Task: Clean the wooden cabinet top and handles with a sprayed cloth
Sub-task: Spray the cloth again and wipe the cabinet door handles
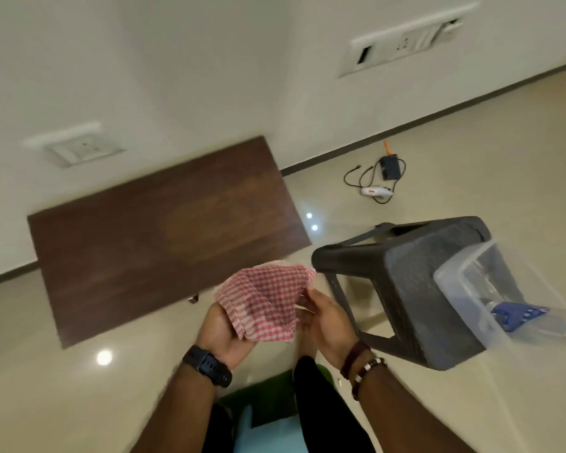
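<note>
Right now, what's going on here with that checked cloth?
A person is holding a red checked cloth in both hands: the left hand cups it from below and the right hand pinches its edge. They stand at a dark wooden cabinet top, and the cloth is not touching it yet. To the right, a grey stool carries a clear plastic tub. No wiping shows at this moment.
</note>
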